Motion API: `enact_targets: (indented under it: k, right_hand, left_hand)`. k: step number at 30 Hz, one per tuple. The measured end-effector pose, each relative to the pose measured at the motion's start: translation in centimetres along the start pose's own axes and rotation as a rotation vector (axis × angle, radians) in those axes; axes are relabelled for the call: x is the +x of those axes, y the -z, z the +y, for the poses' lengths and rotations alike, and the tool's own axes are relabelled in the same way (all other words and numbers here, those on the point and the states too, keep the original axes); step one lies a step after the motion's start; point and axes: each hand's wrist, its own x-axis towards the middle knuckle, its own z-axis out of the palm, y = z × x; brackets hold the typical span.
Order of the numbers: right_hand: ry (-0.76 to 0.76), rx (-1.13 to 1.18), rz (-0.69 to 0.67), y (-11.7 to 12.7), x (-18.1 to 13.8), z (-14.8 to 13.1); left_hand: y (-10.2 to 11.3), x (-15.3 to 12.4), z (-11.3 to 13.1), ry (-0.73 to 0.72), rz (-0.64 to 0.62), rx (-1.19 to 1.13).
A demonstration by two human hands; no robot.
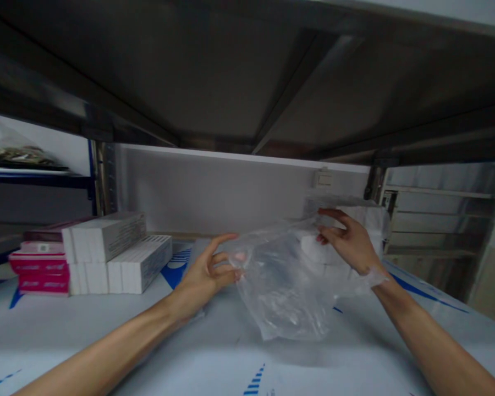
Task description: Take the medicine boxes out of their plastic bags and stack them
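A clear plastic bag (pixel 280 291) hangs crumpled between my two hands, above the shelf surface. At its left edge, the fingers of my left hand (pixel 208 272) close on the thin film, with fingertips partly seen through it. My right hand (pixel 348 242) pinches the bag's upper right part between thumb and fingers. A loose flap of film lies against my right wrist. Behind the bag and my right hand stand white boxes (pixel 319 247), partly hidden and blurred through the plastic. Nothing shows inside the bag that I can make out.
White cartons (pixel 126 242) are stacked on the left of the shelf surface (pixel 214 352), beside pink boxes (pixel 45 272). A metal shelf (pixel 214 82) hangs low overhead. Metal posts (pixel 103 181) stand at the back corners, and a wall switch (pixel 324 179) is behind.
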Motion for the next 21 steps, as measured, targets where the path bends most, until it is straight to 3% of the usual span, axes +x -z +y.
enact_targets:
  k: [2, 4, 7, 8, 10, 13, 17, 21]
  right_hand:
    - [0.088, 0.012, 0.06, 0.5, -0.2, -0.3]
    - [0.18, 0.155, -0.024, 1.1, -0.5, -0.6]
    - [0.245, 0.19, -0.466, 1.5, -1.1, -0.7]
    - [0.266, 0.102, -0.597, 1.5, -1.4, -0.7]
    - [0.309, -0.128, -0.73, 1.1, -2.1, -0.7]
    - [0.283, -0.239, -0.763, 0.1, -2.9, -0.6]
    - [0.176, -0.024, -0.723, -1.0, -3.4, -0.7]
    - [0.085, 0.145, -0.751, -1.1, -3.9, -1.6]
  left_hand:
    - [0.3, 0.3, 0.3, -0.061, 0.15, 0.02]
    - [0.9, 0.5, 0.5, -0.103, 0.241, 0.032]
    - [2.0, 0.4, 0.6, -0.172, 0.094, 0.186]
    - [2.1, 0.2, 0.4, -0.207, 0.018, 0.289]
    - [2.1, -0.3, 0.1, -0.281, -0.054, 0.495]
    - [1.2, -0.8, -0.4, -0.33, 0.028, 0.61]
    - [0.3, -0.8, -0.4, -0.347, 0.174, 0.602]
    - [1.4, 0.1, 0.2, -0.42, 0.302, 0.71]
